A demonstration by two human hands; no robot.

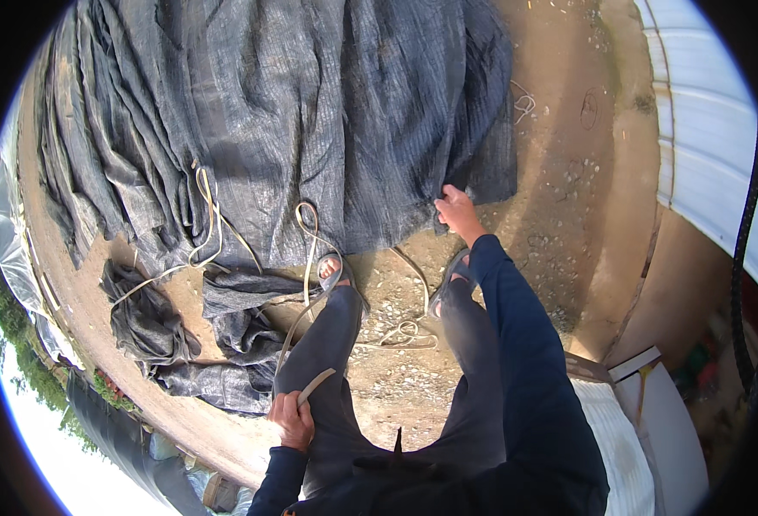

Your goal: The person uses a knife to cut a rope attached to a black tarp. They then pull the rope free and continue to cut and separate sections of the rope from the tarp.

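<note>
A large sheet of dark woven shade cloth [269, 116] lies in folds over the ground in front of my feet. At its near right edge my right hand [458, 208] grips a bunched piece of the cloth, arm stretched forward. My left hand [292, 419] is beside my left thigh, closed around a pale flat strap [318, 387] whose short end sticks out above the fist. Another length of strap [308, 222] loops over the sheet's near edge by my left foot. Further left, a looped strap [208, 206] rests on the cloth.
Crumpled pieces of dark cloth [150, 322] lie to the left on the dirt. A strap coil [405, 334] lies on gravel between my sandaled feet. Corrugated white panels [708, 116] stand at the right, and clear plastic sheeting [14, 238] runs along the far left.
</note>
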